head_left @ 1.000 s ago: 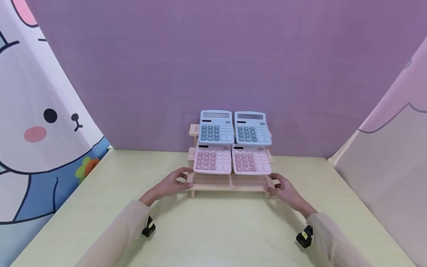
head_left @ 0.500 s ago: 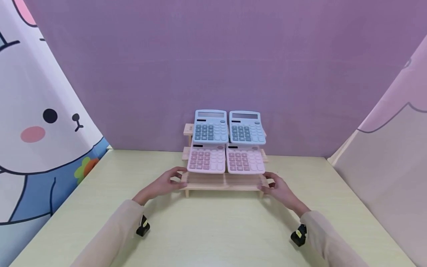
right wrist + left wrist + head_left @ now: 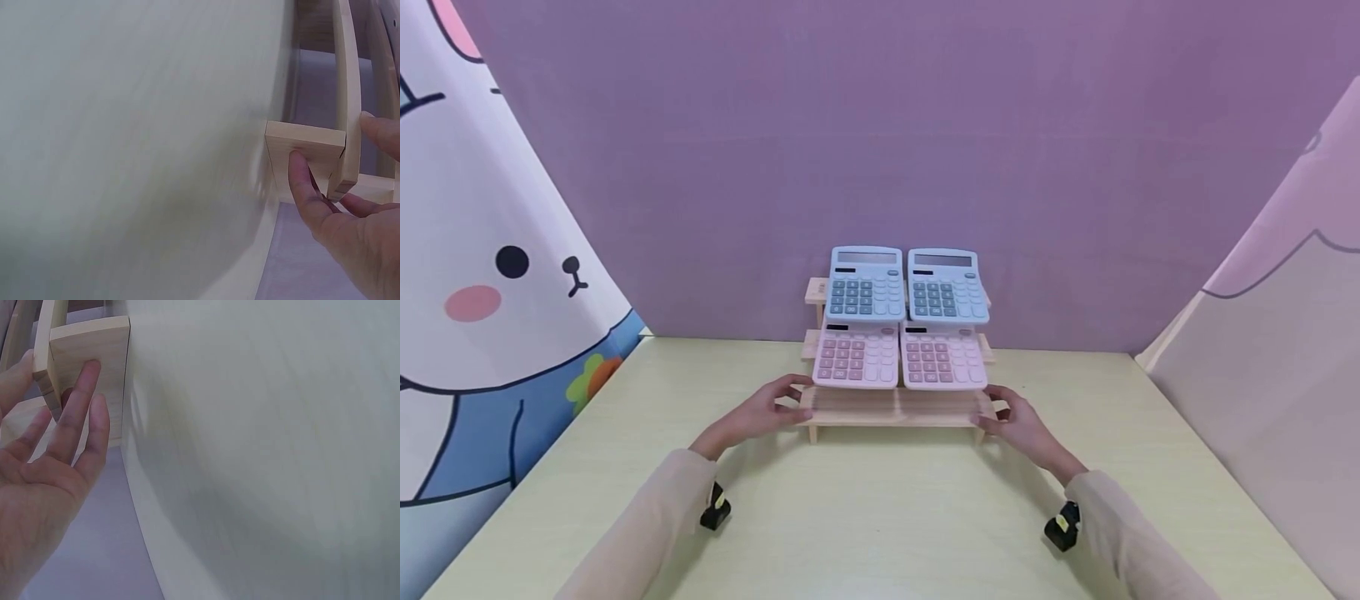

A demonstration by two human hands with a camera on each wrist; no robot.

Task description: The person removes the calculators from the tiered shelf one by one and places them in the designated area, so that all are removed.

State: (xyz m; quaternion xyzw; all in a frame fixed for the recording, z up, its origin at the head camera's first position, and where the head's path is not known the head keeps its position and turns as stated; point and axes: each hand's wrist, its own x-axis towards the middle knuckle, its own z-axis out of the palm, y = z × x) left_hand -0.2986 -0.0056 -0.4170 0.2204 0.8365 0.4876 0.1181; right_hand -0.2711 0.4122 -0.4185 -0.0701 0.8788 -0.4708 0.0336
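Observation:
A tiered wooden display rack (image 3: 891, 407) stands on the table. Two blue calculators (image 3: 867, 283) lean side by side on its upper part, with two pink calculators (image 3: 943, 358) just below them. The bottom shelf carries nothing. My left hand (image 3: 766, 412) grips the left end of that shelf, and my right hand (image 3: 1021, 427) grips the right end. In the left wrist view, the thumb is above the shelf edge and fingers (image 3: 75, 412) reach under against the leg panel. The right wrist view shows fingers (image 3: 303, 187) against the other leg panel.
A pale wood-grain table (image 3: 880, 517) spreads around the rack. Close behind rises a purple backdrop (image 3: 910, 150). Cartoon-printed cloth (image 3: 512, 333) hangs at the left, and a pale pink cloth (image 3: 1277, 375) at the right. A black wrist camera (image 3: 715, 507) sits under the left sleeve.
Both hands and the rack, with the calculators on it, have shifted a little to the left. The grip at each end looks the same.

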